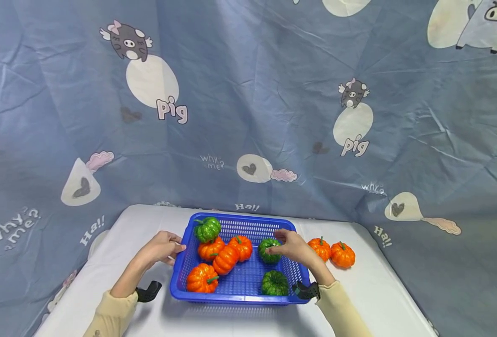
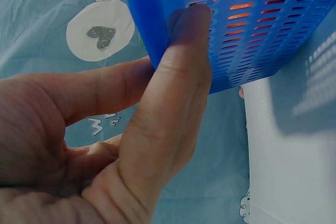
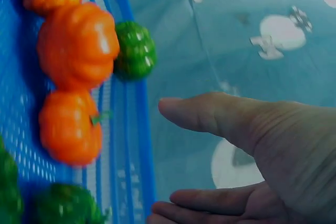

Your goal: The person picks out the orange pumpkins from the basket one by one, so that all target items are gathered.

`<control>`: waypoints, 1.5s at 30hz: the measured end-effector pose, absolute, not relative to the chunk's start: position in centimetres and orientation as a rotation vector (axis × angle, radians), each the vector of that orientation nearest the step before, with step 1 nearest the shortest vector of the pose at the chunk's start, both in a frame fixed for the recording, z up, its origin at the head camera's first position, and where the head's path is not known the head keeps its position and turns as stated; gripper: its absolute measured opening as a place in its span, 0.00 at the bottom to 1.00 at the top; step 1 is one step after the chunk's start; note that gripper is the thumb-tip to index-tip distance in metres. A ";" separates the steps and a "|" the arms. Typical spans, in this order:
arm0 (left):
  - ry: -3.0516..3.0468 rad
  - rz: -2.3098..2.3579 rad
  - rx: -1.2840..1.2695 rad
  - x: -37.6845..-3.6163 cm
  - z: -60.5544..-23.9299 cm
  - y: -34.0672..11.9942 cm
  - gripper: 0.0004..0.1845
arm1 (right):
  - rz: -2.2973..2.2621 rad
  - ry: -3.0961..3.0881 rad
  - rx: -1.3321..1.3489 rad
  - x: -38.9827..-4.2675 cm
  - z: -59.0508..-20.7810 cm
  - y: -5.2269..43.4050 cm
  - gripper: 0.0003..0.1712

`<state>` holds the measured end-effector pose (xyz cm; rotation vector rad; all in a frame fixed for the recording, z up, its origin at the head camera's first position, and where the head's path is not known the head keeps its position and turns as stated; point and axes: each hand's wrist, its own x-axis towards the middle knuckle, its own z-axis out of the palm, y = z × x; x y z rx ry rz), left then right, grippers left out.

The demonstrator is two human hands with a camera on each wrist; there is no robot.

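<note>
The left hand (image 1: 160, 248) grasps the left wall of the blue basket (image 1: 179, 269), thumb outside and fingers (image 2: 181, 85) pressed against the slotted side, with the orange pumpkins just beyond its fingertips inside. The right hand (image 1: 292, 247) reaches over the basket's right rim, and its fingertips touch a green pumpkin (image 1: 269, 250) lying just ahead of them inside the basket; whether they actually pinch it I cannot tell.
</note>
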<state>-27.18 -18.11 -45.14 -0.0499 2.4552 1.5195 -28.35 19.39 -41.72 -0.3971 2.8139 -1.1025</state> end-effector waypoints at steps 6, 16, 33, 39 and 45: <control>2.456 1.514 -0.052 -27.1 -45.1 -18.0 0.20 | -0.955 2.780 -0.516 -28.4 -42.3 15.7 0.39; 2.446 1.527 -0.059 -26.9 -45.0 -17.8 0.20 | -0.932 2.677 -0.635 -28.9 -43.8 10.8 0.35; 2.455 1.501 -0.071 -27.0 -44.5 -17.9 0.21 | -0.787 2.716 -0.604 -29.2 -44.6 9.1 0.25; 2.450 1.516 -0.046 -27.1 -44.6 -17.9 0.21 | -0.848 2.721 -0.581 -29.2 -44.6 9.5 0.24; 2.447 1.520 -0.054 -27.0 -44.7 -17.9 0.20 | -0.841 2.725 -0.555 -29.0 -44.5 9.8 0.25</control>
